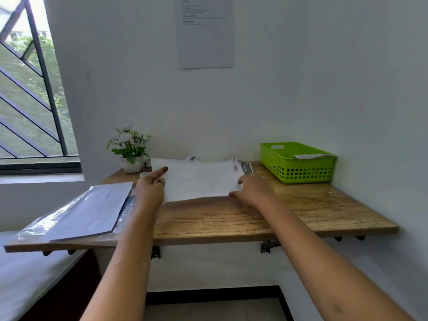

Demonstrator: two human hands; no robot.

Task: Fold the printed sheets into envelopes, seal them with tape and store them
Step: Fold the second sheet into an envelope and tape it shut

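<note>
Sheet (pixel 199 181) flat on desk (pixel 231 218), long axis left-right; left hand (pixel 150 188), right hand (pixel 253 188) grip its ends.

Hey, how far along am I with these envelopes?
Done: one paper piece lies in the green basket. In hand: left hand and right hand hold a sheet on the table. Left: folding it, taping from the roll, then the sleeved stack.
</note>
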